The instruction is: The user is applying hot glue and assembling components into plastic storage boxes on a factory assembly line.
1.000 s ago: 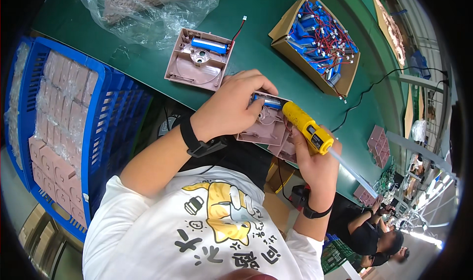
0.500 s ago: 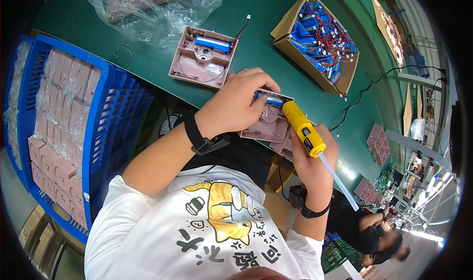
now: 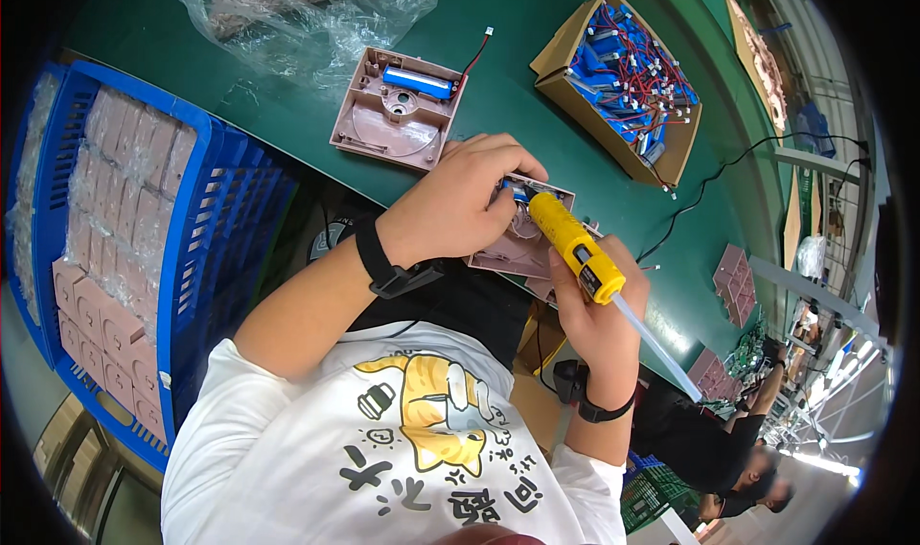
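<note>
My right hand is wrapped round a yellow hot glue gun with a translucent glue stick trailing from its back end. The gun's front end points down over a pink plastic housing, above the blue battery in it. My left hand grips that housing along its left side, thumb and fingertips near the battery; part of the housing is hidden under the hand. Beyond my left hand, a second pink housing lies open side up, with a blue battery and a red-black lead sticking out.
A cardboard box of blue batteries with leads stands at the back right, near a black cable. Clear plastic bagging lies at the back left. A blue crate of pink housings stands left. Other people are at the right.
My right hand has moved the glue gun slightly left, along the battery. My left hand stays on the housing. At the right, another person's arm has stretched out toward the bench.
</note>
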A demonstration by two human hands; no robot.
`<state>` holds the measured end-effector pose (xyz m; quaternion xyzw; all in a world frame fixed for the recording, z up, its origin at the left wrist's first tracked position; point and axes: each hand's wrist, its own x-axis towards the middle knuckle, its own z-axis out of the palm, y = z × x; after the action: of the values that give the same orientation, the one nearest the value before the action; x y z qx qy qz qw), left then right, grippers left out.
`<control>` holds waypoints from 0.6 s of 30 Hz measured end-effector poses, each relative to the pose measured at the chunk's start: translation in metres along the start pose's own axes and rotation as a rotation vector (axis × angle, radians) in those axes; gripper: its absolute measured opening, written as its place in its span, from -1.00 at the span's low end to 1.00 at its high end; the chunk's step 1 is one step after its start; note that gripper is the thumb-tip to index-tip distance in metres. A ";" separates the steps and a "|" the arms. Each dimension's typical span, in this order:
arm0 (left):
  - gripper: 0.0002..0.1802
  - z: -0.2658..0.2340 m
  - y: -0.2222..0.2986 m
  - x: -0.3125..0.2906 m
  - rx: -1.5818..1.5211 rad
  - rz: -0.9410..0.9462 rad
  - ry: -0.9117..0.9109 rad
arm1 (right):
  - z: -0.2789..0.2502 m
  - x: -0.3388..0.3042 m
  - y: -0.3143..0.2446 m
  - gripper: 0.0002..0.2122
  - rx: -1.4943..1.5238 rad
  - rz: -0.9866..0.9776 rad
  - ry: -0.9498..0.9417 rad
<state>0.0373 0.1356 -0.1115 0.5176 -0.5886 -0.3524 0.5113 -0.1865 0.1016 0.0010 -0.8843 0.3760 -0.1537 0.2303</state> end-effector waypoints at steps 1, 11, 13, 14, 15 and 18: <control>-0.63 0.001 -0.001 0.000 -0.001 0.015 0.005 | 0.000 0.001 0.000 -0.86 0.001 -0.002 -0.001; -0.63 -0.001 0.006 -0.001 0.057 0.034 0.061 | -0.010 -0.012 0.009 -0.86 -0.076 0.056 0.003; -0.66 -0.001 0.006 -0.001 0.056 0.024 0.062 | -0.012 -0.015 0.009 -0.86 -0.097 0.064 0.009; -0.66 0.000 0.006 -0.001 0.055 0.023 0.061 | -0.012 -0.015 0.009 -0.86 -0.069 0.065 0.022; -0.67 0.000 0.006 -0.001 0.055 0.016 0.065 | -0.011 -0.016 0.009 -0.86 -0.041 0.067 0.034; -0.68 0.002 0.007 0.001 0.062 0.005 0.065 | -0.009 -0.018 0.009 -0.86 0.025 0.104 0.035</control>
<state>0.0336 0.1362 -0.1052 0.5429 -0.5835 -0.3161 0.5146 -0.2077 0.1063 0.0020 -0.8577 0.4237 -0.1618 0.2423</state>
